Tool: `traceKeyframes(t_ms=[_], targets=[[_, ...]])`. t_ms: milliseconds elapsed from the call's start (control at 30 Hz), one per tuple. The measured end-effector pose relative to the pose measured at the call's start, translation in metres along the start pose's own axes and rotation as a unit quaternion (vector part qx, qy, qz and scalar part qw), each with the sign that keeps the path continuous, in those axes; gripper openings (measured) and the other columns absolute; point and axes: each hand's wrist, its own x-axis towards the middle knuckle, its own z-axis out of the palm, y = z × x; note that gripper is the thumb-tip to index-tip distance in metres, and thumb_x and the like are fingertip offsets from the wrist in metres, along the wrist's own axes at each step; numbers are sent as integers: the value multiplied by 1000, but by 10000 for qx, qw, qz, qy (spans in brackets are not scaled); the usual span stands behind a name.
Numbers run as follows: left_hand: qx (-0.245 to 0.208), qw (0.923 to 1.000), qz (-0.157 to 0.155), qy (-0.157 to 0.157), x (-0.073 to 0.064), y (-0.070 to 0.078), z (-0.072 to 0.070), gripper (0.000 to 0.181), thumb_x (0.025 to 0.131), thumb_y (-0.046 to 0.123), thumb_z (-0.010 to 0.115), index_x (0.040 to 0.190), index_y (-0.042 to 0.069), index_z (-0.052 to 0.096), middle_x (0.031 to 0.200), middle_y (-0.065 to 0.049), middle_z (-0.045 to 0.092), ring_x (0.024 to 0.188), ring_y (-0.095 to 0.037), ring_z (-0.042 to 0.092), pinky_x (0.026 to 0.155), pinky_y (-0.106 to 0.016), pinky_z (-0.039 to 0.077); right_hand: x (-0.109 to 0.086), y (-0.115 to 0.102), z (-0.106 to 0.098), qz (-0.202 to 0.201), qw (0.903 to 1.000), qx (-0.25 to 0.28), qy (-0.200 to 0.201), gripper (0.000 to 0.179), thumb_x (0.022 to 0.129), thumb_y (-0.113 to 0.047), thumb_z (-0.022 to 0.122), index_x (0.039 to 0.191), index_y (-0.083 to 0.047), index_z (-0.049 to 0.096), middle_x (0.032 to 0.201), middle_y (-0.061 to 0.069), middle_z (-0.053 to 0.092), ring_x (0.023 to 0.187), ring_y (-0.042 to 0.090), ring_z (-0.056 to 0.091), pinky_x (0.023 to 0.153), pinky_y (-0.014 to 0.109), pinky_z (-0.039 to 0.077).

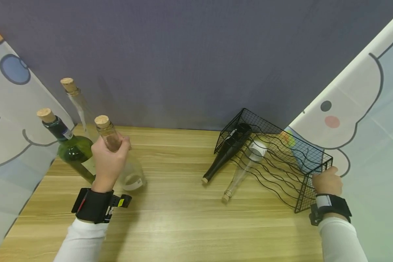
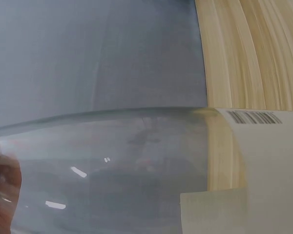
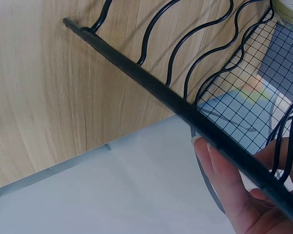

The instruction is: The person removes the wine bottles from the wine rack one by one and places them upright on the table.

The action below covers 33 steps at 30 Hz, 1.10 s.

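Note:
My left hand [image 1: 108, 160] grips a corked clear glass bottle [image 1: 132, 174] by its neck. That bottle stands tilted over the left of the table, and its clear side and white label [image 2: 276, 161] fill the lower left wrist view. Far to the right, my right hand [image 1: 327, 181] holds the end of a black wire wine rack [image 1: 332, 160], fingers curled at a thick black bar [image 3: 171, 100]. In the rack lie a dark corked bottle [image 1: 227, 151] and a clear bottle with a white label [image 1: 257, 149], their corked necks pointing toward me.
Just left of my left hand stands a green bottle [image 1: 72, 147] with a cork. Behind it is another clear corked bottle [image 1: 79, 103]. A grey panel [image 1: 183, 65] rises along the wooden table's [image 1: 183, 225] back edge, with cartoon-printed walls [image 1: 357, 109] at both sides.

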Motion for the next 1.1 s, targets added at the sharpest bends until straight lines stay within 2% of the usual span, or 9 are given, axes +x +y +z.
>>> traceKeyframes(t_ms=[100, 500, 600, 833, 967, 1100], targets=[[129, 9999, -1, 87, 1, 0, -5, 11, 82, -12, 57, 71, -9, 55, 62, 27, 53, 47, -1, 42, 48, -18, 33, -1, 0, 0, 17, 10000, 11, 37, 62, 95, -17, 41, 133, 24, 15, 111, 58, 44, 98, 66, 48, 73, 64, 49], [411, 9987, -93, 292, -1, -2, -27, 11, 82, -10, 59, 72, -11, 54, 63, 28, 53, 49, 2, 43, 51, -16, 34, 0, 0, 0, 46, 10000, 8, -31, 62, 94, -15, 40, 134, 23, 13, 112, 58, 43, 98, 65, 48, 74, 64, 49], [326, 9988, -123, 335, -2, -1, -33, 12, 81, -11, 59, 72, -13, 52, 62, 26, 54, 48, 2, 41, 51, -17, 33, 1, 0, 0, 28, 10000, -2, -27, 62, 94, -16, 40, 134, 23, 13, 112, 58, 43, 98, 65, 48, 74, 64, 49], [-83, 9995, -53, 297, -4, 0, -44, 13, 80, -16, 57, 71, -17, 48, 64, 22, 60, 49, 1, 52, 49, -15, 36, 1, 0, -1, 52, 10000, 5, -14, 61, 94, -17, 40, 133, 23, 15, 114, 58, 42, 100, 66, 47, 76, 64, 48], [-17, 9996, 70, 286, -4, 0, -50, 12, 81, -16, 56, 71, -17, 49, 62, 22, 58, 46, 2, 49, 47, -15, 33, 1, 1, 0, 54, 10000, 7, -41, 62, 94, -18, 41, 133, 23, 14, 114, 58, 42, 100, 66, 47, 76, 65, 48], [131, 9991, 47, 401, -7, 0, -57, 12, 81, -14, 56, 71, -16, 50, 61, 22, 57, 46, 2, 46, 47, -15, 32, 1, 1, 1, 42, 10000, 3, -5, 62, 94, -18, 41, 133, 23, 15, 112, 58, 43, 98, 65, 49, 72, 63, 49]])
